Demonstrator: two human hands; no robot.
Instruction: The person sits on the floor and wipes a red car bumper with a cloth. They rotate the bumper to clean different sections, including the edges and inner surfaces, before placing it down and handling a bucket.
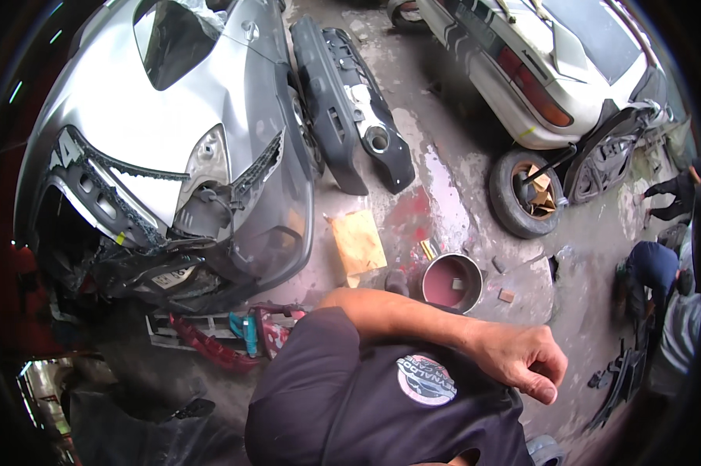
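My left arm crosses in front of my dark T-shirt, which has a round printed badge on the chest. My left hand lies at the right of my body with its fingers loosely curled in and the thumb near the index finger. Nothing shows between them. The nearest thing beyond the forearm is a round metal pot of murky reddish liquid, a small pale block inside it. A small brown block lies on the floor beside the pot. My right hand is not in view.
A silver car with its end stripped stands left, a dark bumper beside it. Yellowish paper and red car parts lie nearby. A tire holding cardboard sits by a white car. People bend at the right.
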